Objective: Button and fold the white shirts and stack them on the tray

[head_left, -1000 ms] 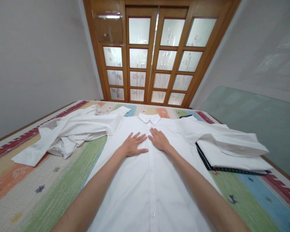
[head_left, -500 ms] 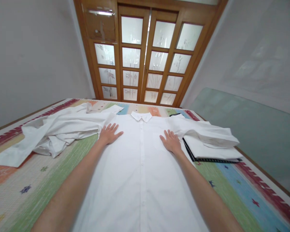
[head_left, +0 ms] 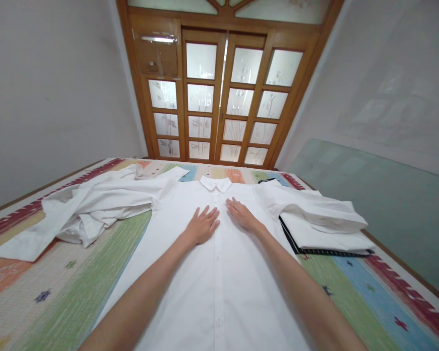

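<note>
A white button-up shirt (head_left: 190, 292) lies spread front side up, its collar (head_left: 215, 184) at the far end and its sleeves out to both sides. My left hand (head_left: 204, 225) rests on the shirt just left of the button line, fingers spread and holding nothing. On the other side of the buttons, my right hand (head_left: 242, 214) lies flat on the upper chest, a little below the collar, also with nothing in it. The left sleeve in view overlaps a crumpled white garment (head_left: 82, 226). The right sleeve lies across folded white and black clothes (head_left: 325, 239).
A striped, multicoloured cover (head_left: 69, 292) lies under the clothes. Wooden doors with glass panes (head_left: 201, 97) stand beyond the far edge. A pale greenish panel (head_left: 388, 204) leans along the right wall, with a plain wall on the left.
Both hands have moved inward over the shirt, from near the two shoulders to either side of the button line. The camera has tilted slightly up.
</note>
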A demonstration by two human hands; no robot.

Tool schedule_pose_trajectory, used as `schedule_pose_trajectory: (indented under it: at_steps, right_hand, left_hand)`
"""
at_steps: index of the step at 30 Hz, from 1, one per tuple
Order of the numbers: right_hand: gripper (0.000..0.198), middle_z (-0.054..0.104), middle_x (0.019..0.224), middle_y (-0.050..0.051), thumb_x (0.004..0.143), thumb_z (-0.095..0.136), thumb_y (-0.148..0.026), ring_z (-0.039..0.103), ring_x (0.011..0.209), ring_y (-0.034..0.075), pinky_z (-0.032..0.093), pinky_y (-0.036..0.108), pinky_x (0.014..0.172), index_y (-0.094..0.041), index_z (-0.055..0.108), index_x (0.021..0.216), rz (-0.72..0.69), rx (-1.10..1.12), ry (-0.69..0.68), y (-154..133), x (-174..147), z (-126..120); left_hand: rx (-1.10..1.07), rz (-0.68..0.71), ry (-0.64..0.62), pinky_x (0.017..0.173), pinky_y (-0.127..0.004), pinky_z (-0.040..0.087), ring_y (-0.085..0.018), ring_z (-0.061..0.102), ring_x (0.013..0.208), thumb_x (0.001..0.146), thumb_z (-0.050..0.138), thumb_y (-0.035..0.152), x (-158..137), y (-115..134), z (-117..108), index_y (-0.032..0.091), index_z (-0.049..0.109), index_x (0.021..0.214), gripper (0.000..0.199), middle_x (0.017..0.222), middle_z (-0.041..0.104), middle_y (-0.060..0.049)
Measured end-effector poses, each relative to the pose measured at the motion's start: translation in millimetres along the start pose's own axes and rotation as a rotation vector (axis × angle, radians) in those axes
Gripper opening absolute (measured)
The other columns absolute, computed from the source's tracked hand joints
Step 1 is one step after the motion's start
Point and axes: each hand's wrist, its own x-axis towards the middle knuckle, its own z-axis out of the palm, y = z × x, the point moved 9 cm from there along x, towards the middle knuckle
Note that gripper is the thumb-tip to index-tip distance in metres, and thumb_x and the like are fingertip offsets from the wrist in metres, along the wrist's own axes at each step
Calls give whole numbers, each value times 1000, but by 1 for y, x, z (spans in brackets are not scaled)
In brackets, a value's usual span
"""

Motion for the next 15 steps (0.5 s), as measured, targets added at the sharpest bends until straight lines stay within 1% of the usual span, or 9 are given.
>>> schedule_pose_trajectory:
  at_steps: [2, 4, 8, 12, 15]
  right_hand:
    - [52, 40, 153, 9, 102, 23, -34, 24, 148, 24, 21, 48, 119, -16, 47, 145, -68, -7, -10, -15, 18, 6]
    - [51, 41, 153, 10, 102, 24, -31, 25, 147, 23, 21, 49, 119, -14, 47, 144, -114, -30, -34, -26, 32, 15]
    - [50, 40, 153, 10, 100, 25, -24, 30, 145, 21, 21, 47, 119, -13, 47, 144, -154, -80, -62, -37, 46, 26]
    - [48, 44, 151, 8, 100, 27, -24, 35, 143, 19, 28, 39, 116, -16, 51, 142, -161, -117, -41, -38, 50, 21]
    - [44, 56, 142, 7, 100, 30, -23, 46, 134, 19, 35, 34, 109, -18, 56, 135, -113, -160, 24, -37, 55, 9]
  left_hand:
    - [29, 17, 42, 118, -54, 21, -26, 29, 146, 100, 24, 39, -4, 5, 1, 25, 42, 147, 51, 153, 42, -5]
    - [49, 14, 78, 118, -52, 24, -25, 34, 143, 100, 27, 35, -6, 4, 0, 22, 47, 143, 49, 149, 47, -7]
    - [75, -3, 140, 116, -48, 30, -25, 42, 138, 98, 32, 31, -4, 4, -5, 14, 54, 134, 45, 140, 56, -13]
    - [83, -5, 184, 114, -44, 34, -25, 46, 135, 96, 36, 30, -2, 6, -3, 13, 56, 130, 43, 137, 58, -16]
    - [75, -41, 217, 113, -44, 36, -26, 47, 135, 96, 37, 33, -1, 1, -1, 11, 54, 132, 45, 138, 57, -17]
